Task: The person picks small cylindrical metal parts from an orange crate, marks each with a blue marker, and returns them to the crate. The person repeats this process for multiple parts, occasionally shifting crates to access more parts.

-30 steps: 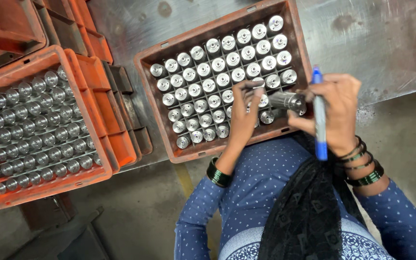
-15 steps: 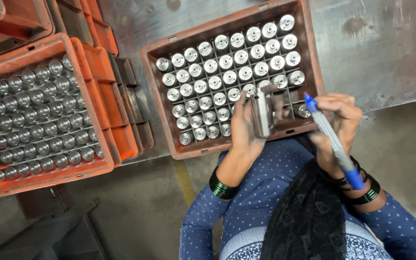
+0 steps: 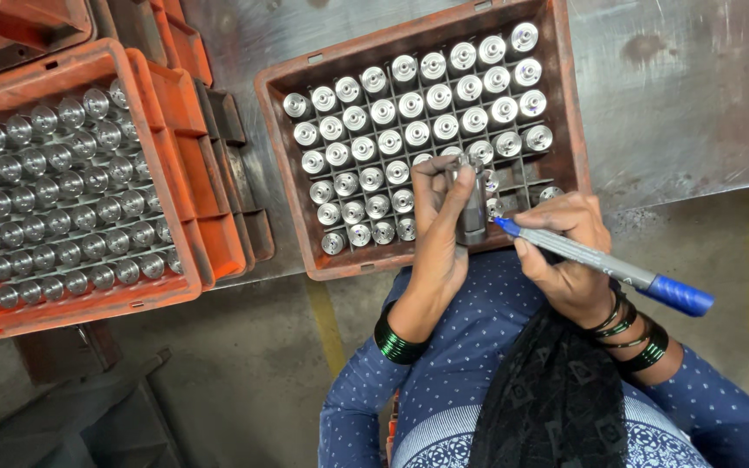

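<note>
Over the crate — left hand gripping cylinder, right hand with marker.

It was a factory workshop: orange plastic crates packed with rows of machined metal cylinders sat on a scuffed steel worktable above a concrete floor.

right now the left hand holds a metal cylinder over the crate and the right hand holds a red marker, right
Not quite: the marker in the right hand is blue, as the head view shows. The left hand does hold a metal cylinder over the crate.
</note>
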